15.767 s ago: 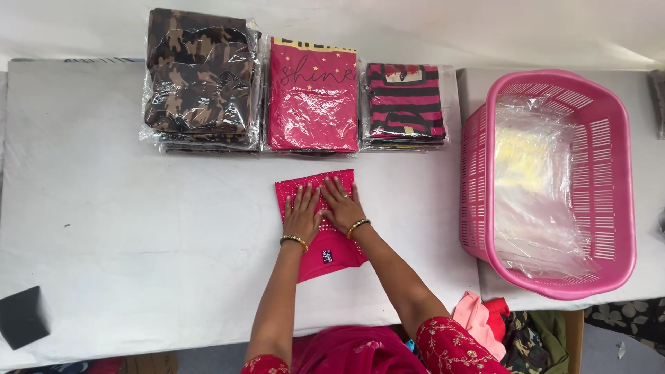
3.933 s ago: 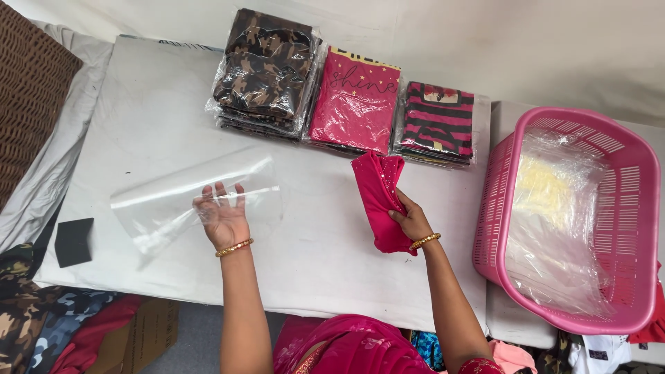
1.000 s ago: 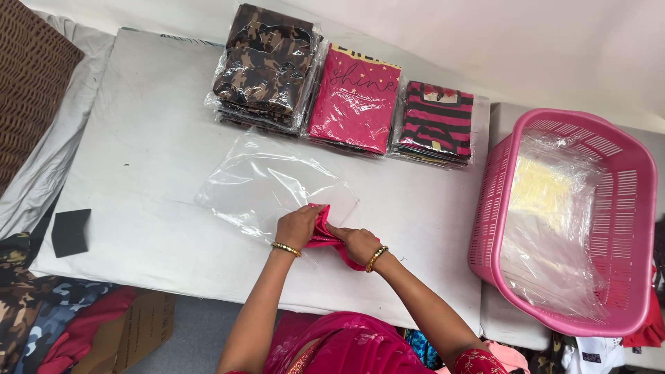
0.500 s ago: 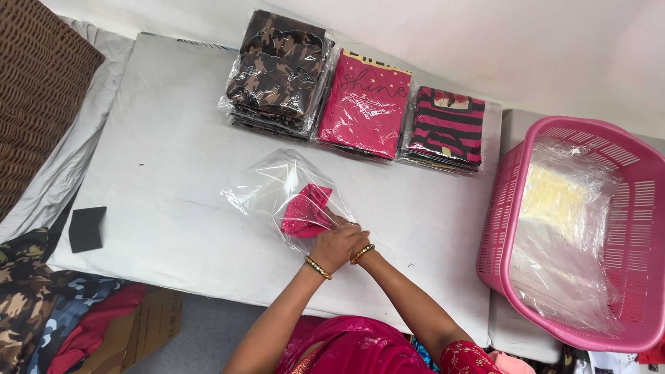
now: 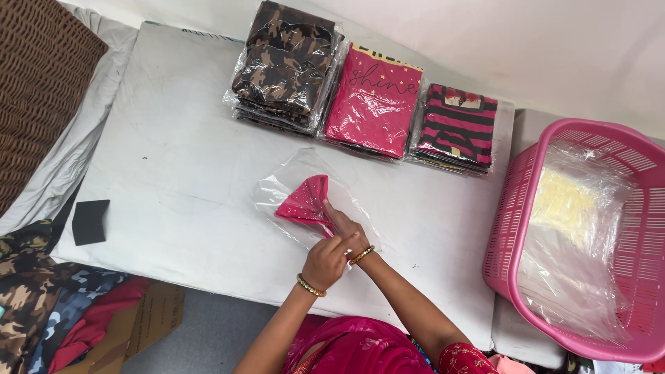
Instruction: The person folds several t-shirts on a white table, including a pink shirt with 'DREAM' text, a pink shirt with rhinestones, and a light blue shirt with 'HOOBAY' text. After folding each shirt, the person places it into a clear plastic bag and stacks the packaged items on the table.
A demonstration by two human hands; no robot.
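The counter (image 5: 173,194), draped in white cloth, filled most of the view. A pink basket (image 5: 512,228) lined with clear plastic sat at its right end. Three stacks of bagged clothes lay along the far edge: a camouflage stack (image 5: 287,66) on the left, a pink stack (image 5: 370,100) in the middle and a striped stack (image 5: 457,128) on the right. A small black pad (image 5: 90,221) lay at the near left edge.

In the middle of the counter lay a clear bag (image 5: 291,176), with a folded pink garment (image 5: 305,204) partly inside it. The right hand (image 5: 343,223) reached into the bag's mouth, fingers closed on the garment's near end. The left hand (image 5: 325,260) was curled at the bag's opening, seemingly pinching the film, though how firmly could not be told.

The garment looked bunched into a fan, not flat, so pushing it deeper could have crumpled the fold, and it would then have sat lumpy in the bag. The thin film could have slid on the cloth or slipped from the left hand, letting the mouth collapse around the right wrist. A hard shove might have split the bag's seam.
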